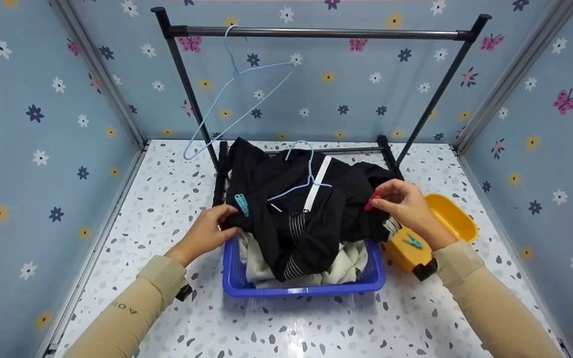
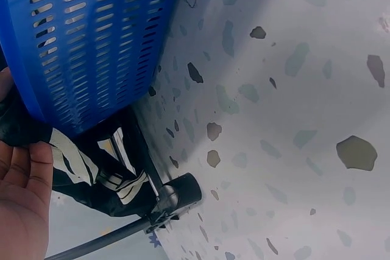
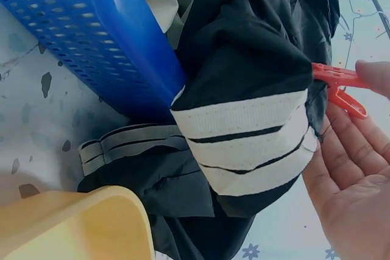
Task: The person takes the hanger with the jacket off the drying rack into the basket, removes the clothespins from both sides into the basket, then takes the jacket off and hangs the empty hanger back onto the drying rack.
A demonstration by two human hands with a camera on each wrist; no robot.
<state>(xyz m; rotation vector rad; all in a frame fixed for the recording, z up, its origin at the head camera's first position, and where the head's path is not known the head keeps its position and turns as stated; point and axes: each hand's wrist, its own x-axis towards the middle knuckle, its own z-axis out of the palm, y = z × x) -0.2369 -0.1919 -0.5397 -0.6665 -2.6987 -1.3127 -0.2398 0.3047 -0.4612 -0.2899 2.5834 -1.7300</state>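
A black garment (image 1: pixel 259 181) with white-striped cuffs lies heaped over a blue basket (image 1: pixel 304 291). A light blue wire hanger (image 1: pixel 311 166) rises out of the garment's middle. My left hand (image 1: pixel 204 233) pinches the fabric at its left side, thumb against fingers in the left wrist view. Just above those fingertips a teal clothespin (image 1: pixel 241 204) sits on the cloth. At the right side, my right hand (image 1: pixel 408 209) pinches a red clothespin (image 3: pixel 341 80) between thumb and fingers. The tip of this clothespin meets the black cloth in the right wrist view.
Pale cloth (image 1: pixel 261 268) fills the basket beneath the garment. Behind stands a black clothes rack (image 1: pixel 316 34) with another blue hanger (image 1: pixel 237 74) on its bar. A yellow container (image 1: pixel 453 219) is at the right, near another teal clothespin (image 1: pixel 412 240). Flowered walls enclose the speckled floor.
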